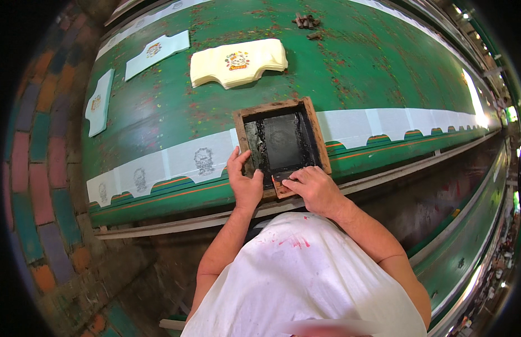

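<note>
Frame (316,135), wooden and rectangular with a dark, glossy inside, sits over a row of white cloths (176,151) along the near edge of the green worktop (350,73), between the person's two hands. The left hand (245,185) touches the frame's left side, thumb and fingers spread apart; whether its grip clamps the side I cannot tell. The right hand (315,191) has its grip closed on a small brown block (284,190) at the frame's near side. Dark prints (204,161) show on the cloths left of the frame, and more white cloths run off to its right. Beyond the frame is a cream stack (266,59) with a colourful print (238,60) on top; farther left lie two pale blue pieces (157,51), also printed. Past the stack, to the right, is a small heap (305,21) of dark brown bits. Reddish stains mark the person's white shirt (311,275)
</note>
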